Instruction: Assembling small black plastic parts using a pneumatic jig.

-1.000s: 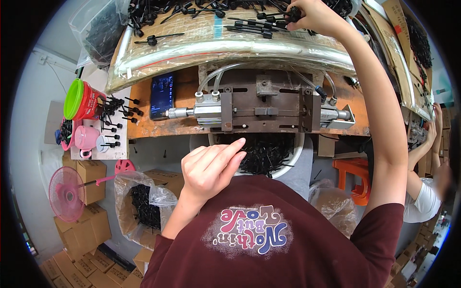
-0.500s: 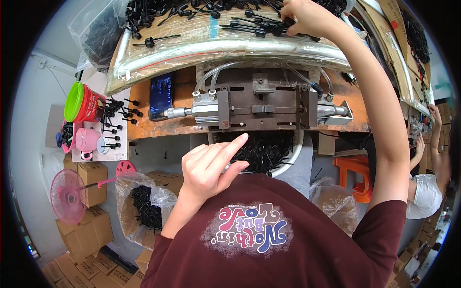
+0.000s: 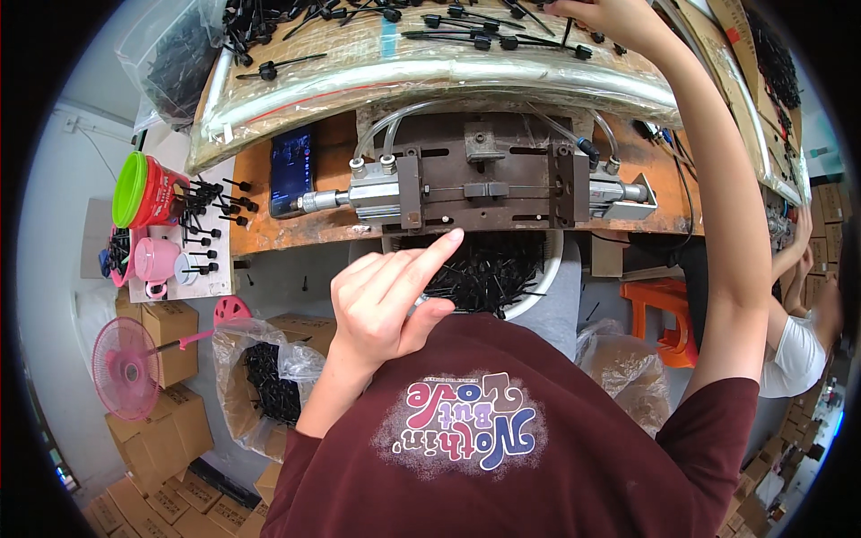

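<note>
Past the front edge of the bench fixture (image 3: pixel 489 170), my left hand (image 3: pixel 381 300) hovers above a white tub (image 3: pixel 558 273) full of thin black stemmed parts (image 3: pixel 489 273). Its index finger points toward the fixture, its thumb stands apart, and its other fingers curl; nothing shows in it. At the top edge of the picture my right hand (image 3: pixel 610 20) is partly cut off. Its fingers pinch a black stemmed part (image 3: pixel 567 34) that hangs down over the plastic-wrapped tray (image 3: pixel 430 76), where more such parts lie scattered.
A phone (image 3: pixel 292 170) lies left of the fixture. Beyond it stand a red bucket with green rim (image 3: pixel 151 190) and a pink mug (image 3: pixel 157 260). Clear hoses (image 3: pixel 404 112) loop behind the fixture. An orange stool (image 3: pixel 659 314) and another person (image 3: pixel 794 350) are at the right.
My right hand has lifted up and to the right from the pile on the tray, with a black stemmed part in its fingers. The left hand keeps its pose; the view has shifted slightly.
</note>
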Motion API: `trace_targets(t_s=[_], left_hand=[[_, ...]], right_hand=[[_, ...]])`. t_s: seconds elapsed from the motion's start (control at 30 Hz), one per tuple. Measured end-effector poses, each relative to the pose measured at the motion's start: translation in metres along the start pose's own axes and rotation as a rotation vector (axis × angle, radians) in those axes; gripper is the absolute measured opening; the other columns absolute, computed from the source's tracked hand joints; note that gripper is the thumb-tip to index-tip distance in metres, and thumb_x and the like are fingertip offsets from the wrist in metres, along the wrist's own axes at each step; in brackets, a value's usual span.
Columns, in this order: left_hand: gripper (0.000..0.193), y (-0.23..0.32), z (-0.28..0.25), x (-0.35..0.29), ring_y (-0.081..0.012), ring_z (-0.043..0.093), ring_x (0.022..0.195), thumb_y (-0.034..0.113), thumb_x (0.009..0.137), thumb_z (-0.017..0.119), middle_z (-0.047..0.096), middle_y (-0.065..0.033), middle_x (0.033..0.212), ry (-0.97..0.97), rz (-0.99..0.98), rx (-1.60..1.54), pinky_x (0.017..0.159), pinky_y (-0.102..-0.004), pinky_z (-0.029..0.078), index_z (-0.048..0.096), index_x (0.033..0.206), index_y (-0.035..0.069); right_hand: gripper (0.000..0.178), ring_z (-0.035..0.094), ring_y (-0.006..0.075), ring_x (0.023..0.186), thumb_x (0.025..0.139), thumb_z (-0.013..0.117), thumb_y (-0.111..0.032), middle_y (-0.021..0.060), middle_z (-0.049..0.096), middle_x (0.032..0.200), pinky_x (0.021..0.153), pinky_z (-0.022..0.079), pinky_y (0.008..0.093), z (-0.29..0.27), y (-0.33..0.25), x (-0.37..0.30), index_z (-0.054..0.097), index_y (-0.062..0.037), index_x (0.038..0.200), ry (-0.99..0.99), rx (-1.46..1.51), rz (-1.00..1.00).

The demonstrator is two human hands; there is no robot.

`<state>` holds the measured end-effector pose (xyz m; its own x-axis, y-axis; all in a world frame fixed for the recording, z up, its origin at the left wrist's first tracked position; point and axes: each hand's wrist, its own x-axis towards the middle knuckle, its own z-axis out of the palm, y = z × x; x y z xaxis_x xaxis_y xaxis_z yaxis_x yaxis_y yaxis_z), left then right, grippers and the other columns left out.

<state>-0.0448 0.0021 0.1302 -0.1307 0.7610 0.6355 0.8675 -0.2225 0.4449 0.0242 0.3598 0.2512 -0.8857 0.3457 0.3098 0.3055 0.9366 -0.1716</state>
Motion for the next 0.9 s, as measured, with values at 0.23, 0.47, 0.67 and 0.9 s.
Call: trace_targets(t_s=[0.23,0.47,0.67,0.9], left_hand=[[0.035,-0.012,0.001,0.071,-0.0168,0.070,0.087,0.004,0.092,0.066,0.065,-0.0126,0.115,0.280,-0.574,-0.837,0.073,-0.0280,0.060,0.062,0.127,-0.001],[0.045,-0.016,0.005,0.073,-0.0218,0.070,0.095,0.006,0.090,0.068,0.066,-0.0180,0.117,-0.010,-0.642,-1.151,0.075,-0.0317,0.063,0.055,0.132,-0.005],[0.032,-0.009,0.011,0.056,-0.0201,0.070,0.089,-0.008,0.082,0.071,0.067,-0.0126,0.104,-0.080,-0.612,-1.041,0.077,-0.0280,0.061,0.068,0.114,-0.005],[0.035,0.007,0.005,0.040,-0.0142,0.066,0.089,-0.017,0.070,0.075,0.067,-0.0120,0.101,-0.088,-0.700,-1.108,0.075,-0.0234,0.059,0.070,0.104,-0.008]], right_hand=[[0.031,0.069,0.0203,0.088,0.079,0.066,0.000,0.0151,0.069,0.096,0.077,0.053,0.0296,-0.013,-0.025,-0.049,0.065,0.0034,0.110,-0.026,0.427,-0.047],[0.028,0.061,0.0280,0.078,0.073,0.066,0.005,0.0111,0.063,0.086,0.066,0.048,0.0349,0.021,-0.075,-0.113,0.064,-0.0004,0.100,-0.024,0.534,-0.356],[0.026,0.065,0.0300,0.081,0.071,0.067,0.004,0.0119,0.063,0.086,0.069,0.050,0.0355,0.033,-0.086,-0.137,0.065,0.0005,0.097,-0.067,0.632,-0.261],[0.019,0.066,0.0115,0.077,0.082,0.066,0.005,0.0074,0.069,0.092,0.064,0.051,0.0227,0.037,-0.087,-0.153,0.069,0.0025,0.101,0.060,0.844,-0.024]])
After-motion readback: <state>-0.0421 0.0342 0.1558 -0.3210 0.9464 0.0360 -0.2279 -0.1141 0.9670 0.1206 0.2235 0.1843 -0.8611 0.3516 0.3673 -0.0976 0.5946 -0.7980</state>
